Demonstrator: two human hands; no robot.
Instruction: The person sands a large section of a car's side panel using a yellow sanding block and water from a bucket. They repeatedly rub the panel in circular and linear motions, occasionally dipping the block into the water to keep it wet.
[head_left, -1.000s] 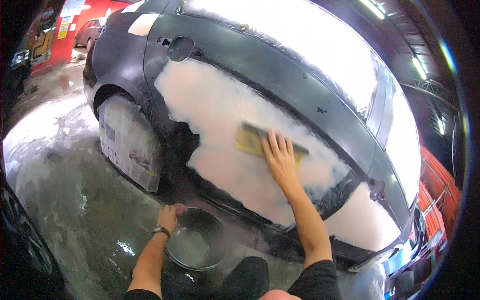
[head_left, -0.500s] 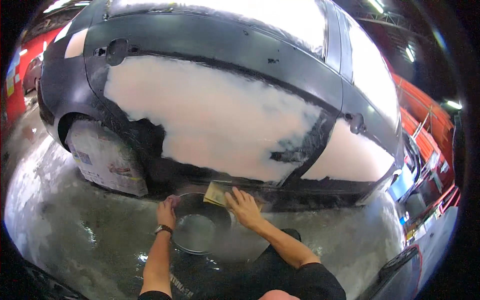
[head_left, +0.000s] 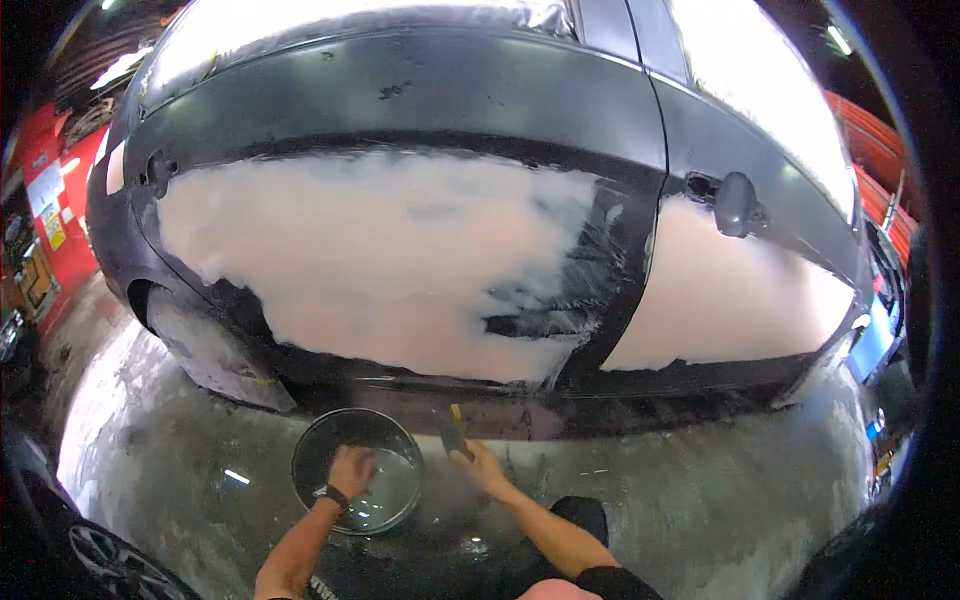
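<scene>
My left hand (head_left: 352,470) is down inside the round dark bucket (head_left: 303,445), over the water (head_left: 392,488). Its fingers look curled together; what they hold, if anything, is hidden. To the right of the bucket, my right hand (head_left: 484,470) grips a flat sanding pad (head_left: 453,432), tilted up, with a dark face and a yellow edge. Beyond both hands stands a dark grey car (head_left: 420,95). A large pale pink filler patch (head_left: 370,255) covers much of its door, and a second filler patch (head_left: 715,290) lies to the right.
The wheel at left is wrapped in a printed sheet (head_left: 205,345). Door handles (head_left: 735,205) stick out from the car. Wet concrete floor (head_left: 650,480) runs beneath. Another car's wheel (head_left: 115,560) shows at lower left, and a red wall (head_left: 65,210) stands behind.
My left hand has gone from the bucket's far rim down into the bucket. The pad in my right hand has turned edge-on and lowered. The view has shifted to the right along the car.
</scene>
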